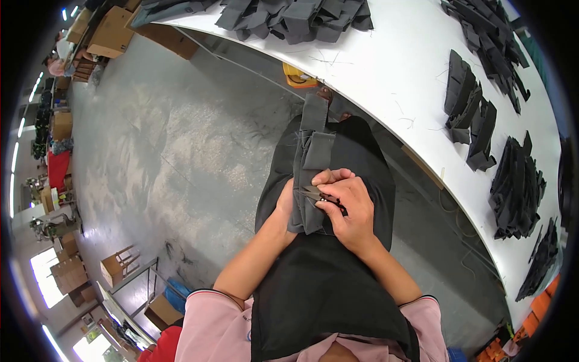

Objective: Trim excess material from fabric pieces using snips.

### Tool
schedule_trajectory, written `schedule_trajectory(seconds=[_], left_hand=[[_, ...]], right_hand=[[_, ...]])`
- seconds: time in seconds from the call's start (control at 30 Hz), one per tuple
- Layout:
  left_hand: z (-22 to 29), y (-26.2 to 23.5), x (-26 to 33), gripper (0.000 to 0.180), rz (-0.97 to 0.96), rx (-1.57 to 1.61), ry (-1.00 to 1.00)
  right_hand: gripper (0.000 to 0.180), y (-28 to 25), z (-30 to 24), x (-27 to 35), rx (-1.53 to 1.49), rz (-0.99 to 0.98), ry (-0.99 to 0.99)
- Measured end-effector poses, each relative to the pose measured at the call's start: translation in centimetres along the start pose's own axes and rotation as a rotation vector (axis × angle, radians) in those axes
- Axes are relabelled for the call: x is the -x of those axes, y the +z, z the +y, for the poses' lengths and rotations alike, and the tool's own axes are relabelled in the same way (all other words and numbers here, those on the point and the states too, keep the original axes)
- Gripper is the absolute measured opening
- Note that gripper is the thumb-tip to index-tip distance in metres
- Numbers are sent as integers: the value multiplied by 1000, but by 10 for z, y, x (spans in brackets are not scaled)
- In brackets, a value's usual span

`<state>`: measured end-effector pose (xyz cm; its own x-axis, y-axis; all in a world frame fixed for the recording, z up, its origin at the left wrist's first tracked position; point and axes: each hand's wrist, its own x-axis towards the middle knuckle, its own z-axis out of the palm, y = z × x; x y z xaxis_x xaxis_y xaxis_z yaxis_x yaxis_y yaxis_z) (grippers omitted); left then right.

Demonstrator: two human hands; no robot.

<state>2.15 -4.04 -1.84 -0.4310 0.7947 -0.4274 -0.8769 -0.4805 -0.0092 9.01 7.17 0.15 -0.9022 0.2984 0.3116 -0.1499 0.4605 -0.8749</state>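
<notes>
Lying in the left hand point(284, 203), grip closed, grey fabric point(318, 151) is overlapped by snips point(313, 193) clasped in the right hand point(356, 211).

A black apron point(329, 295) covers a pink collared shirt point(208, 332) with dark-edged short sleeves point(427, 314).

I've got a white table point(398, 72), dark grey fabric on it: big heap point(295, 21) at the top of my view, long pile point(491, 45) upper right, a few strips point(481, 137) below that, thick stack point(517, 190), smaller bundle point(538, 265) toward the lower corner. Stray threads point(407, 117) on the tabletop too. Grey floor point(199, 145), pale patches; wooden chair point(117, 265) on it, dark marks or scraps point(181, 252), can't tell which.
</notes>
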Motion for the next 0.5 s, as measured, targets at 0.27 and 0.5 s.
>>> schedule_trajectory(seconds=[0.27, 0.5], left_hand=[[-9, 12, 1, 37, 70, -56, -5], [-12, 13, 2, 37, 41, -64, 17]], right_hand=[[28, 2, -5, 0, -34, -23, -17], [23, 6, -3, 3, -54, 44, -10]])
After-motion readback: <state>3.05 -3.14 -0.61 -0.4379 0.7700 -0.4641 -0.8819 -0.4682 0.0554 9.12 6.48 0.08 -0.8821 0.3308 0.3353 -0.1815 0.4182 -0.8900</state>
